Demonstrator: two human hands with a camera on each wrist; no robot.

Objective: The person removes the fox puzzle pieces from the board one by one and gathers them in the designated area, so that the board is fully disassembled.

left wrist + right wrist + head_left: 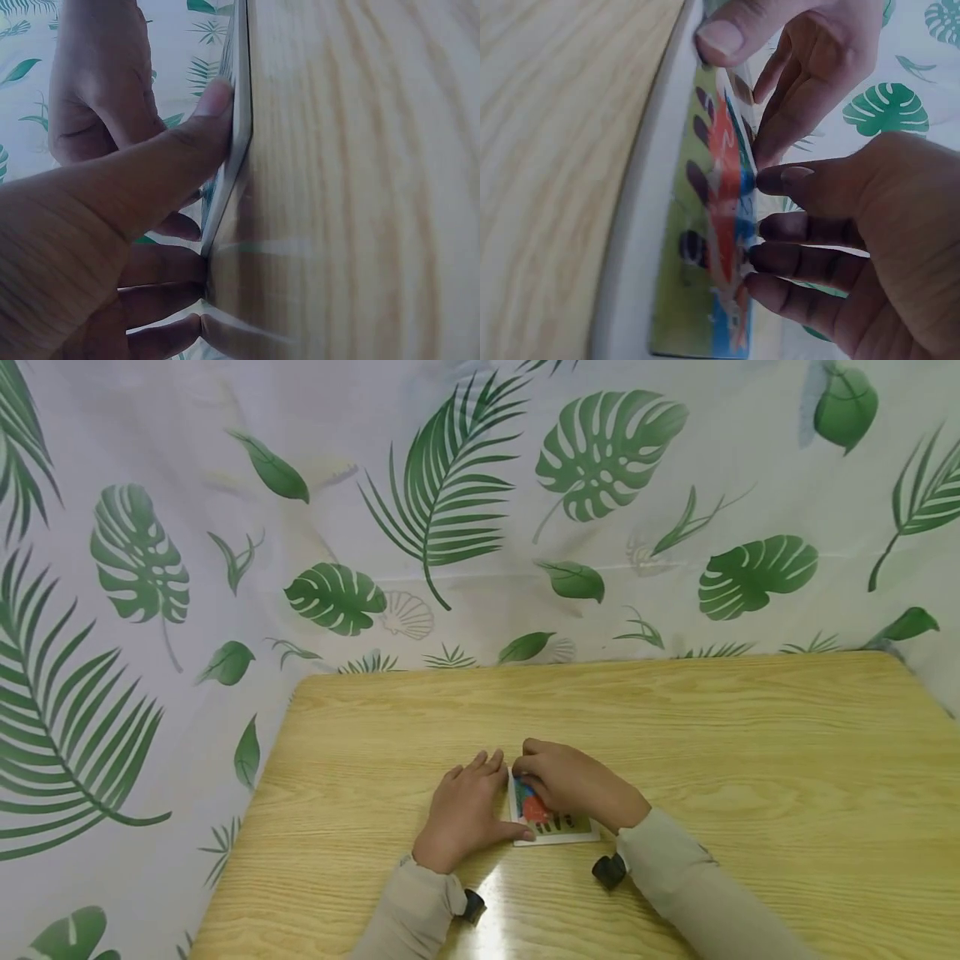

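Note:
A flat picture board [555, 837] with a white border lies on the table. Its picture [724, 180] shows a red-orange figure with dark feet on green, with some blue. My left hand [467, 814] steadies the board from the left: the thumb rests on the near-left corner, and the straight fingers reach along the left side. Over the picture's far part, my right hand [573, 783] touches down with its fingertips. In the right wrist view, the right thumb and fingers [787, 296] line up along the picture, slightly apart, nothing visible between them. The right hand covers much of the picture.
The wood-grain table [750, 760] reaches back to a white curtain [480, 627] printed with green leaves. Both wrists carry small black cameras [609, 871] below the beige sleeves. A bright light reflection lies on the table near the left wrist.

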